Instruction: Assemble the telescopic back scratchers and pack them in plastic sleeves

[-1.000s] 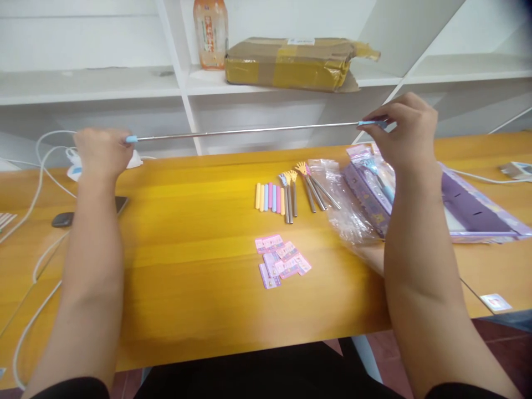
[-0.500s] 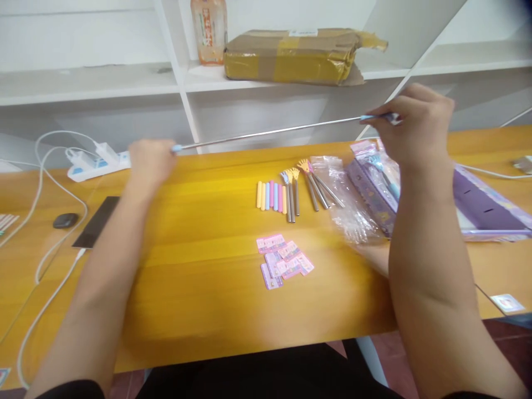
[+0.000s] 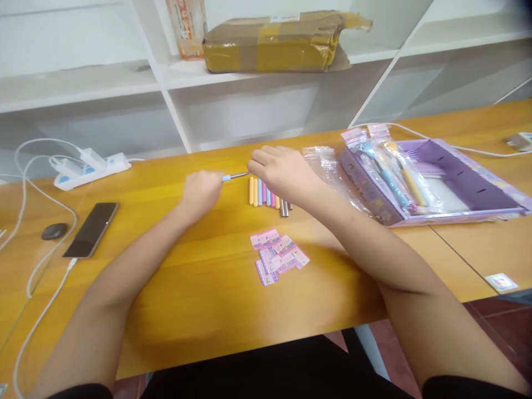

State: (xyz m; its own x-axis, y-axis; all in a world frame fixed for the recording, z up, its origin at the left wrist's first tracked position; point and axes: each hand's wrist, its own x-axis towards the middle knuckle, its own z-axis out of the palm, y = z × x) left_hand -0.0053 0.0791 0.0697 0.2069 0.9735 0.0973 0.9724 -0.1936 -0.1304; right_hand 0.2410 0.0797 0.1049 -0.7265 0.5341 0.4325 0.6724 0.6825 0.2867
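Observation:
My left hand (image 3: 203,193) is closed round the light blue handle of a metal rod (image 3: 238,176), which points right. My right hand (image 3: 282,169) is closed at the rod's other end, its fingers hiding that end. Just below it lies a row of yellow, blue and pink sticks (image 3: 264,193), with metal rods (image 3: 284,208) partly hidden by my right wrist. Small pink and purple cards (image 3: 277,256) overlap on the table nearer to me. Clear plastic bags (image 3: 328,166) lie behind my right forearm.
A purple box (image 3: 477,183) with bagged blue and yellow items (image 3: 390,183) stands at the right. At the left are a phone (image 3: 92,230), a black mouse-like object (image 3: 54,231), a power strip (image 3: 92,170) and white cables. A taped carton (image 3: 270,44) sits on the shelf behind.
My hands have come together and lower, and the long rod between them is now short. My right hand moved far left, over the hand-shaped tops, uncovering the purple box.

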